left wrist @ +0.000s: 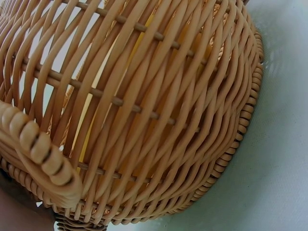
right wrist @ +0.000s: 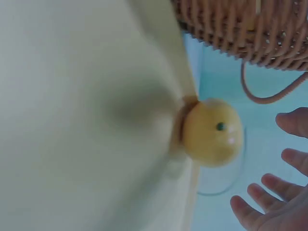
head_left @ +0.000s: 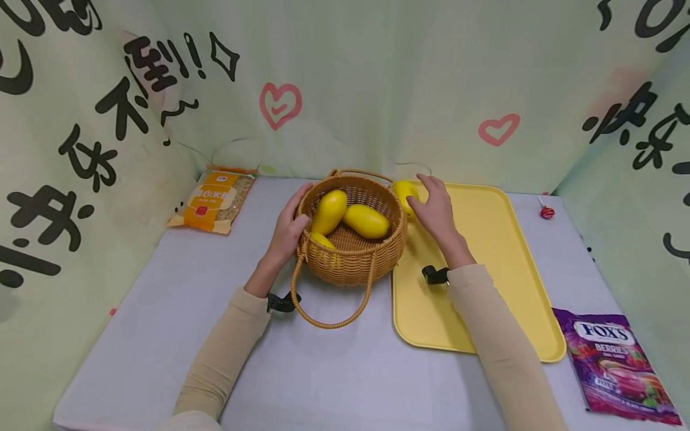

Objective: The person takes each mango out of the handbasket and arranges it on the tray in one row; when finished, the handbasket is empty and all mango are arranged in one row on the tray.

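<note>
A brown wicker basket point(head_left: 350, 266) stands beside a yellow tray, three yellow mangoes point(head_left: 366, 221) inside it. My left hand point(head_left: 286, 230) rests against its left side, fingers extended along the wall and thumb near the rim. The left wrist view is filled by the basket's weave point(left wrist: 144, 106); most of that hand is hidden. Another mango point(head_left: 405, 196) lies at the tray's far left edge; the right wrist view shows the green spot on this mango point(right wrist: 211, 132). My right hand point(head_left: 438, 209) hovers beside it, fingers spread and apart from it in the right wrist view.
The yellow tray point(head_left: 485, 239) lies right of the basket. A packaged bag of grain point(head_left: 215, 200) sits at the back left. A red wrapped lollipop point(head_left: 547, 211) lies at the back right, a purple candy bag point(head_left: 620, 365) at the front right. One basket handle point(head_left: 334, 325) hangs toward the front.
</note>
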Motion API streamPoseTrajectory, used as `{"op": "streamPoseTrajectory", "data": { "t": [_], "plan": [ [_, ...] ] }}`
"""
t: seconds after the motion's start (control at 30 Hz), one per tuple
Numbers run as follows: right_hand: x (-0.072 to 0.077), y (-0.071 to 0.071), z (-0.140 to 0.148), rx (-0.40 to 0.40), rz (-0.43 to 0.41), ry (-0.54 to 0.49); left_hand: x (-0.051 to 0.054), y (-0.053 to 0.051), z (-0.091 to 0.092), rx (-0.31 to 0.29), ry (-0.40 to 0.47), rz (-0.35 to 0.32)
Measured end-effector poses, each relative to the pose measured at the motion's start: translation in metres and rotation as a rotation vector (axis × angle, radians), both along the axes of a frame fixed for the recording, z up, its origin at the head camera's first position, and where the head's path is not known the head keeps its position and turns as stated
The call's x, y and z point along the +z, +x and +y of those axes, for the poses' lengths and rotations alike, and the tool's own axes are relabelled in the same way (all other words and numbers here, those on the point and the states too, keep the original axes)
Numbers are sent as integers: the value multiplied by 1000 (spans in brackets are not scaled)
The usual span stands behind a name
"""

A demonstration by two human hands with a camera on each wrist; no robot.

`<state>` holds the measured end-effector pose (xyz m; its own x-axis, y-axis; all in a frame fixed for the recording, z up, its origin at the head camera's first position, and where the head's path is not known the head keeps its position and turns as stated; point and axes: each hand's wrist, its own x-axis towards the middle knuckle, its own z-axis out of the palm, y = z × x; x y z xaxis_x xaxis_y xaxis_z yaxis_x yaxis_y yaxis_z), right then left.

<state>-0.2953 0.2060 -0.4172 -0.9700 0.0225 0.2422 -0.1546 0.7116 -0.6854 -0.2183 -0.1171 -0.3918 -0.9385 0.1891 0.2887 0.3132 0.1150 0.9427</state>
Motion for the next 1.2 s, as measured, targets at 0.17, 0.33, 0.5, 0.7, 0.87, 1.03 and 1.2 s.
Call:
{"op": "streamPoseTrajectory", "data": {
  "t": [0.17, 0.33, 0.5, 0.7, 0.87, 1.03, 1.2],
  "plan": [
    [15, 4, -4, 20, 51, -23, 0, 0, 0, 2, -3, -3],
    [34, 11, -11, 63, 113, -47, -1, -1, 0, 6, -3, -11],
    [49, 19, -18, 110, 143, -63, -1, -1, 0, 8, -7, -9],
    [65, 29, -27, 169, 176, -73, -2, -1, 0, 6, -13, -7],
    [72, 35, -37, 242, 184, -55, -2, -1, -1, 6, -7, -9],
    [78, 42, -45, 332, 155, -18, -1, -1, -1, 8, -7, -9],
    [84, 50, -53, 416, 123, 30, -1, -1, 0, 5, -7, 2]
  ]
}}
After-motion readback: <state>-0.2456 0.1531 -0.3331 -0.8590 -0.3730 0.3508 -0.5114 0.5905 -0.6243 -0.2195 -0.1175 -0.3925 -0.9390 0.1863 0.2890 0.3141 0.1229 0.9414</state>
